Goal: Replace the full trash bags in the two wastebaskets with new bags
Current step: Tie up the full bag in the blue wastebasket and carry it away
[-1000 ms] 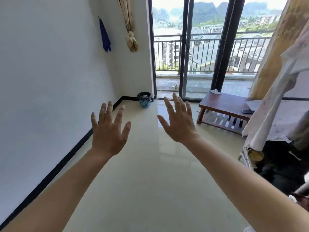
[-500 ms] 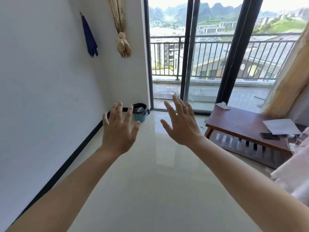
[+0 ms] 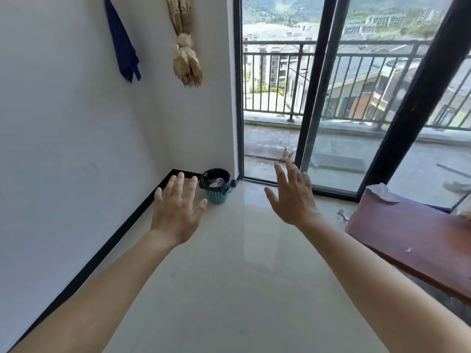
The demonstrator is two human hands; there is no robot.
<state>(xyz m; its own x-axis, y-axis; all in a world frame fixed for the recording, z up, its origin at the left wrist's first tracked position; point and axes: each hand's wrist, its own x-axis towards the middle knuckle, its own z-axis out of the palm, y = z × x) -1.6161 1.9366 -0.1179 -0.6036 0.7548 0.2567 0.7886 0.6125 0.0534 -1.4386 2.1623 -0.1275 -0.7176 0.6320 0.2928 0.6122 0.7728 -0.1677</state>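
Looking down across a glossy pale floor (image 3: 242,276), shining with daylight and meeting a white wall (image 3: 63,149) on the left along a black baseboard (image 3: 122,225). Facing a dark-framed sliding glass door (image 3: 312,98) ahead, giving onto a balcony railing (image 3: 280,42) with rooftops beyond. Noting a blue cloth (image 3: 122,47) hanging high on the wall and a knotted tan curtain (image 3: 186,54) hanging beside it, nearer the corner. Noting a reddish wooden table (image 3: 407,230) on the right, carrying a crumpled tissue (image 3: 383,192) at its far end.

Finding a small blue wastebasket (image 3: 217,197) standing upright in the corner, just beside the door frame, lined with a black bag (image 3: 221,172) folding over its rim and holding pale crumpled rubbish (image 3: 216,183).

Holding both arms out over the floor, gripping nothing. Spreading the left hand (image 3: 175,215) wide, fingers straight and apart, palm down, hovering just left of the basket in the view. Spreading the right hand (image 3: 293,200) likewise, fingers straight, hovering to the right of the basket, in front of the door's lower frame. Leaving the wastebasket lying between the two hands in the view, farther off than either and touching neither
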